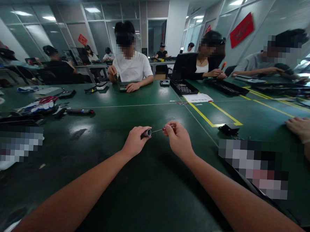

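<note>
My left hand is closed around a short dark metal tube, whose round, bright-rimmed end faces me. Pinched in the fingers of my right hand is a thin screwdriver. Its slim shaft points left and reaches the tube's end; whether the tip touches the tube I cannot tell. My fingers cover most of the handle. Both hands are held over the middle of the green table.
A dark cylindrical tool and a pile of gloves lie to the left. Black parts trays stand at the back. A small black block sits at right, near another person's hand. Several people work around the table.
</note>
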Demonstrator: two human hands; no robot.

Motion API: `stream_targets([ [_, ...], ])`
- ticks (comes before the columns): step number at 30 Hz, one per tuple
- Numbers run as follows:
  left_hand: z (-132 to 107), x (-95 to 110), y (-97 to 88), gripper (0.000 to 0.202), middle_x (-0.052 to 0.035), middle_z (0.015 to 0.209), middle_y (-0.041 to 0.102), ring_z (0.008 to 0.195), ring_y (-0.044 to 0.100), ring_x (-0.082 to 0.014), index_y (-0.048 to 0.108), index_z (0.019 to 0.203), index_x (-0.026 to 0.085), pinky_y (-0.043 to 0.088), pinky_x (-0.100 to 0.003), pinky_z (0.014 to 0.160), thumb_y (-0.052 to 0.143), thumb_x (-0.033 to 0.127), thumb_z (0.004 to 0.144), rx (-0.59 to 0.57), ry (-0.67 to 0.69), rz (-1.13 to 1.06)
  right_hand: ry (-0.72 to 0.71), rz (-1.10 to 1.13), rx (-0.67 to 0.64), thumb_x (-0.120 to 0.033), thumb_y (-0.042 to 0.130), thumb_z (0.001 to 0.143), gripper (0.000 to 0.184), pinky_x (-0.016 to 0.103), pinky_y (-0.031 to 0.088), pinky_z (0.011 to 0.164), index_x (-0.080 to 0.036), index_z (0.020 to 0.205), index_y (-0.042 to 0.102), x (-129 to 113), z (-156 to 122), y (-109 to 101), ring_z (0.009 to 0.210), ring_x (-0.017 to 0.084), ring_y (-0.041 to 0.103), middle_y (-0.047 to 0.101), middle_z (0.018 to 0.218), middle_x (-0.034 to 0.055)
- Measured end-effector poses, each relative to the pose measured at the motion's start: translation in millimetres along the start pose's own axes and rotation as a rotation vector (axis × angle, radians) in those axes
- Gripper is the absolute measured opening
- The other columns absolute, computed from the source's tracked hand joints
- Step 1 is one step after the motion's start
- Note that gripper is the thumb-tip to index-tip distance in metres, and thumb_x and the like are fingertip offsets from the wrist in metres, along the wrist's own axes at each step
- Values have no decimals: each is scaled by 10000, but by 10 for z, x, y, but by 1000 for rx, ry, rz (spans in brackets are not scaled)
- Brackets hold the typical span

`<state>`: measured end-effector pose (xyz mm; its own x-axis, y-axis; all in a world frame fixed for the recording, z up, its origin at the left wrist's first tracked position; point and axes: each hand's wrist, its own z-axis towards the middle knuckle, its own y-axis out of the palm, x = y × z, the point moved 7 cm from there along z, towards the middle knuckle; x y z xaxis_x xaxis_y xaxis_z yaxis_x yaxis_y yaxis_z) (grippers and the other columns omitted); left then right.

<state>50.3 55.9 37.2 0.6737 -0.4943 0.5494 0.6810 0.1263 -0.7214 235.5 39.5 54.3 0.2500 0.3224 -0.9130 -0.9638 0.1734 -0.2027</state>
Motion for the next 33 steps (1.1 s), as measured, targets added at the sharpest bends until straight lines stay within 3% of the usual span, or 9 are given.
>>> stream_targets([
  [22, -8, -29, -29, 337, -42, 1048, 684, 979, 588, -226, 664, 1199, 240, 480, -393, 901, 692, 165, 872, 13, -51, -19, 42, 67, -46, -427, 555, 923, 219, 351, 530, 737, -214, 916, 603, 45, 5, 41, 739, 173, 655, 691, 795, 22],
  [33, -4, -19, -21, 346, -38, 1051, 688, 993, 599, -219, 672, 1195, 244, 480, -379, 915, 703, 153, 862, 21, -32, -20, 20, 52, 5, -436, 549, 927, 231, 358, 528, 740, -210, 910, 596, 17, -15, 19, 743, 179, 653, 684, 800, 33],
])
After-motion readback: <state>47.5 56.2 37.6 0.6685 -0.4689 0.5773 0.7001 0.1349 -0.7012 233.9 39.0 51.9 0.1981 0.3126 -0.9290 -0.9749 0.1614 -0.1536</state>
